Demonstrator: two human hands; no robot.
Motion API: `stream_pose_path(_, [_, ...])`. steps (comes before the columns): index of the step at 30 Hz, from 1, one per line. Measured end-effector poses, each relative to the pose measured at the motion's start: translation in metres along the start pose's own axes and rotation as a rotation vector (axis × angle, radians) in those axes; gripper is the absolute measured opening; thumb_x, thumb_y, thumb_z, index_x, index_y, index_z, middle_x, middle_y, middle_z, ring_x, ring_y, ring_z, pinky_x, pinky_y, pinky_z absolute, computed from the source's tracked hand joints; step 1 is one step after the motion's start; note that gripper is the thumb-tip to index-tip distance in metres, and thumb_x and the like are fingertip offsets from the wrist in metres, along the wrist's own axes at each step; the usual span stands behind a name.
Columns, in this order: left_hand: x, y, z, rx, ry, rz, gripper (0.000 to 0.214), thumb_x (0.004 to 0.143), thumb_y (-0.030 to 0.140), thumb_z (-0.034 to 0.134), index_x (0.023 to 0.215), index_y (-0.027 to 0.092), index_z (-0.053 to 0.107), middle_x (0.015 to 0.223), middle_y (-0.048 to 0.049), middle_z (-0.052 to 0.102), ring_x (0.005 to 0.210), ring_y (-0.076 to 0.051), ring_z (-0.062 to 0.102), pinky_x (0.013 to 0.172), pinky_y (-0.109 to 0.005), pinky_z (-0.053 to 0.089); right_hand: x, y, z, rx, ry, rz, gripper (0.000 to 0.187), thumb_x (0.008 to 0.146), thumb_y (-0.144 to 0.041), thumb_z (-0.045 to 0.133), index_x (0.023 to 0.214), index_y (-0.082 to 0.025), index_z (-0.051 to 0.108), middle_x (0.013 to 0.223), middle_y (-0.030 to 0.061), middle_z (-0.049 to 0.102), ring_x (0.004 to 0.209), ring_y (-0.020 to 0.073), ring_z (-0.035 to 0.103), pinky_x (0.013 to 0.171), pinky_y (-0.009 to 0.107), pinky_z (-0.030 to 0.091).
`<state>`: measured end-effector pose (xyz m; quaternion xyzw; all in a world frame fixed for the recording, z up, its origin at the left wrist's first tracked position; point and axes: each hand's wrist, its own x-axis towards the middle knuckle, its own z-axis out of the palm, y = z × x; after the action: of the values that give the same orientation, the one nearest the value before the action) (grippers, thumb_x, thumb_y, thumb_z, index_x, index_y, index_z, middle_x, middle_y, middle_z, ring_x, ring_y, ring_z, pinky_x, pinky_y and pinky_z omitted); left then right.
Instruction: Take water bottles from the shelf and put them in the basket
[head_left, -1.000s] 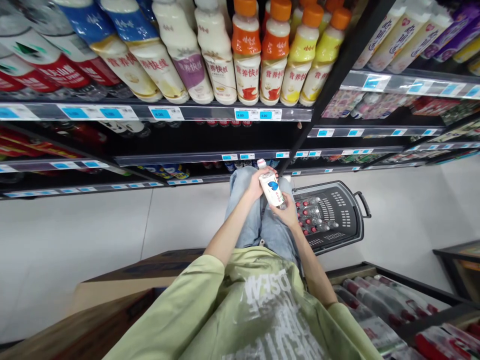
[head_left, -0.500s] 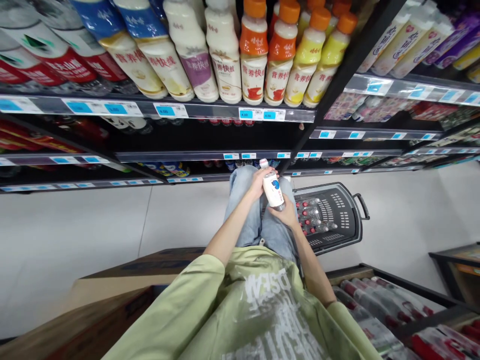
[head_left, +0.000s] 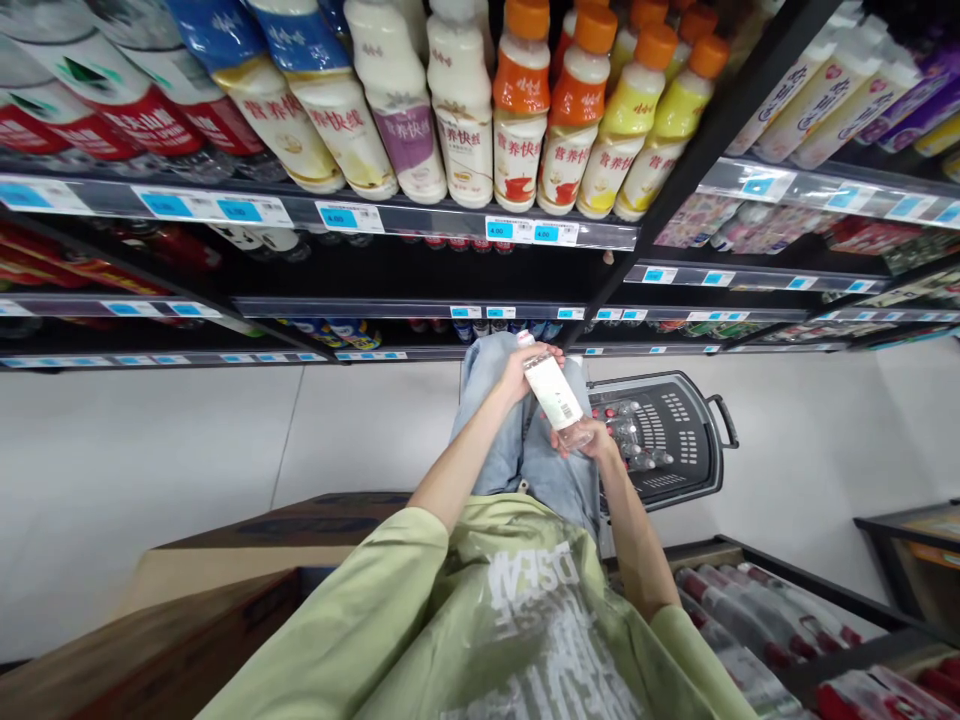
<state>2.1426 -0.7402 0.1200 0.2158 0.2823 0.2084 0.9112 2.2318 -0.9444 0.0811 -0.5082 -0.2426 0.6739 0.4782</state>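
I hold a small clear bottle [head_left: 553,392] with a white label and a pale cap in both hands, above my jeans. My left hand [head_left: 513,372] grips its upper part near the cap. My right hand [head_left: 592,441] cups its base. The label side with the barcode faces up. Just right of the bottle, a dark plastic shopping basket [head_left: 686,432] stands on the floor with several red-capped bottles inside.
Store shelves [head_left: 420,222] with rows of milk-drink bottles and blue price tags rise ahead. A brown cardboard box [head_left: 225,560] lies at lower left. A low rack of red-labelled bottles [head_left: 757,620] runs along the lower right. Pale floor tiles [head_left: 150,470] spread to the left.
The bottle has turned in my hands: the blue logo side faced up before, the barcode side does now. My right hand slid down to the base.
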Motion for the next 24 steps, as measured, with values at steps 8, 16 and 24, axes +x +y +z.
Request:
stream_pose_path(8, [0.011,-0.007,-0.001,0.071,0.006,-0.056,0.013,0.070,0.022,0.079,0.077,0.015,0.072,0.079,-0.0078,0.076,0.070,-0.023,0.076,0.078,-0.036,0.063,-0.001,0.004,0.002,-0.125,0.142,-0.183,0.065,0.096,-0.078,0.056,0.092,-0.017,0.080,0.061,0.0071,0.070,0.046,0.0220,0.062,0.048,0.035,0.051])
stream_pose_path(16, [0.015,-0.011,-0.004,0.201,0.021,-0.103,0.014,0.070,0.020,0.082,0.077,0.014,0.072,0.077,-0.0074,0.077,0.070,-0.023,0.077,0.077,-0.037,0.064,0.000,0.021,0.012,-0.198,0.293,-0.216,0.068,0.076,-0.073,0.091,0.113,-0.018,0.074,0.105,0.0158,0.084,0.090,0.0343,0.084,0.082,0.047,0.068])
stream_pose_path(24, [0.015,-0.014,-0.005,0.294,0.039,-0.105,0.017,0.071,0.019,0.090,0.073,0.014,0.074,0.076,-0.0096,0.078,0.065,-0.024,0.075,0.071,-0.036,0.062,0.012,0.033,0.026,-0.492,0.573,-0.376,0.078,0.078,-0.072,0.094,0.133,-0.021,0.072,0.118,0.0151,0.081,0.105,0.0391,0.079,0.095,0.056,0.070])
